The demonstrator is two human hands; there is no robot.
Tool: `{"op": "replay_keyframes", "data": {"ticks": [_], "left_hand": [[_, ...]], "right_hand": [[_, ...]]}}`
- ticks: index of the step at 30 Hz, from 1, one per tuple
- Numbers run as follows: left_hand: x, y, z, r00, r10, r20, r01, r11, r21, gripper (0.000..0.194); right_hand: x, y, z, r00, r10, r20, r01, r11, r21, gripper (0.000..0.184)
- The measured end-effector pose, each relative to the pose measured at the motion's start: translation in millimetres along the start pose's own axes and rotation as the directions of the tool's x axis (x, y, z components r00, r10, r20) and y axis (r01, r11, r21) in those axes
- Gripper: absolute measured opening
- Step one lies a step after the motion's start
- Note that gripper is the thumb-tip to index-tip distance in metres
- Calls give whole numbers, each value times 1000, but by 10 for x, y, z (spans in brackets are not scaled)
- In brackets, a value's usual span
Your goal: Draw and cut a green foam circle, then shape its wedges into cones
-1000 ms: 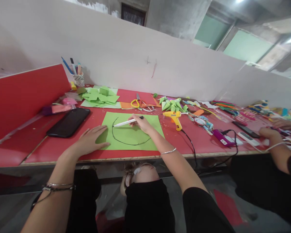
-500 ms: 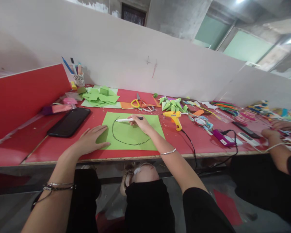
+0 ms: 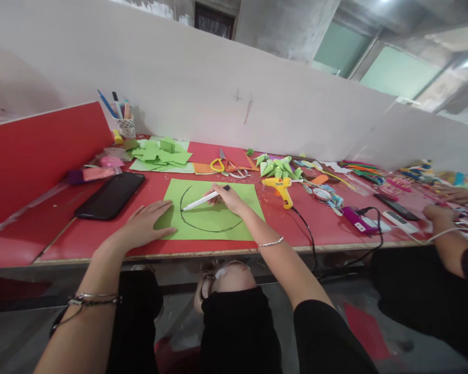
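Observation:
A green paper sheet (image 3: 246,218) lies on the red table (image 3: 81,236) in front of me, with a black curved line drawn on it. My right hand (image 3: 228,199) is closed on a white marker pen (image 3: 198,201), whose tip rests on the left part of the curve. My left hand (image 3: 146,225) lies flat with fingers spread, pressing the sheet's left edge.
A black phone (image 3: 109,196) lies left of the sheet. Behind are green paper pieces (image 3: 159,152), yellow-handled scissors (image 3: 223,165), green paper cones (image 3: 276,167), a yellow glue gun (image 3: 281,190) with cord, and a pen cup (image 3: 125,126). Another person's hands (image 3: 439,213) work at the right.
The pen tip went up to the top of the curve, then came back down its left side. My left hand has stayed in place.

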State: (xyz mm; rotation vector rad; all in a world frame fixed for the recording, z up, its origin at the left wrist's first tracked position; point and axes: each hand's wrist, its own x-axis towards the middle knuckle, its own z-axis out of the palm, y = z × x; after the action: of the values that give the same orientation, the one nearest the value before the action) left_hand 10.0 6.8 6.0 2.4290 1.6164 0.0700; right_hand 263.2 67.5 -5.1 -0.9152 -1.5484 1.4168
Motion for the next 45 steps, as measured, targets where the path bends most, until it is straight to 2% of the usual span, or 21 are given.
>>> {"op": "replay_keyframes", "data": {"ticks": [9,15,21,25,29,36,41,45], "left_hand": [[2,-4,8,1000,9,-21,-10,1000,-24,81],[3,-7,9,1000,8,-20,-8,1000,-16,82],[-2,20,-18,1000,-7,14,7,1000,0,82],[0,12,-11,1000,-9,7,9,1000,-6,82],[6,-14,17,1000,4,-11,-4,1000,-16,82],[4,-24,23,1000,12,-29,-12,1000,-19,81],[7,-30,32,999,19,-43,-20,1000,-16,81],[6,-26,29,1000,9,-28,-9,1000,-15,81]], "right_hand": [[-38,-38,5,999,31,38,-30,999,-24,54],[-10,-30,-8,997,67,-49,-65,997,47,51],[-14,-33,10,1000,18,6,-18,1000,-18,50],[-29,-39,-6,999,33,30,-31,999,-38,52],[-33,-56,-8,997,73,-1,-73,997,-26,53],[-27,-57,14,999,20,30,-20,1000,6,49],[-40,-75,-12,997,83,4,-83,997,-4,53],[-46,-103,-19,996,68,51,-70,997,36,53]]}}
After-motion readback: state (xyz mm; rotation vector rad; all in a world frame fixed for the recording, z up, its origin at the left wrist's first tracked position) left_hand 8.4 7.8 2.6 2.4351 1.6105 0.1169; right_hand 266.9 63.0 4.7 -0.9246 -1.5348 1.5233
